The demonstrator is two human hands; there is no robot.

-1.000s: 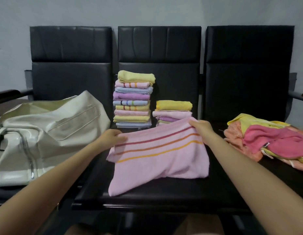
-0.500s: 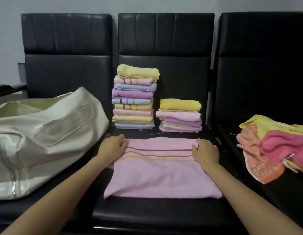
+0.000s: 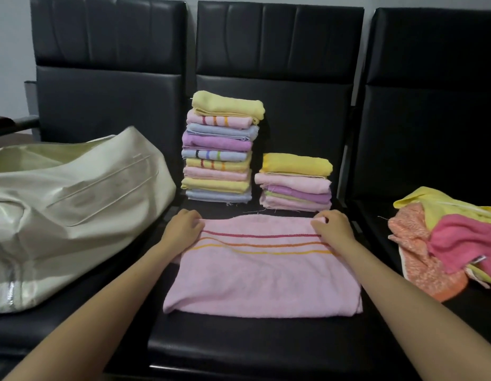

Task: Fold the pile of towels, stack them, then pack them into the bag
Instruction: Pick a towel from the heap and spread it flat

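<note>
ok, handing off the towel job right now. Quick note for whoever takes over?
Left hand grips the far left corner of the pink striped towel; right hand pinches its far right corner. The towel lies partly folded on the middle seat.
Done: tall stack and short stack of folded towels behind it.
Left: finish this fold, stack it, fold the unfolded pile on the right seat, then pack everything into the cream bag on the left seat.
</note>
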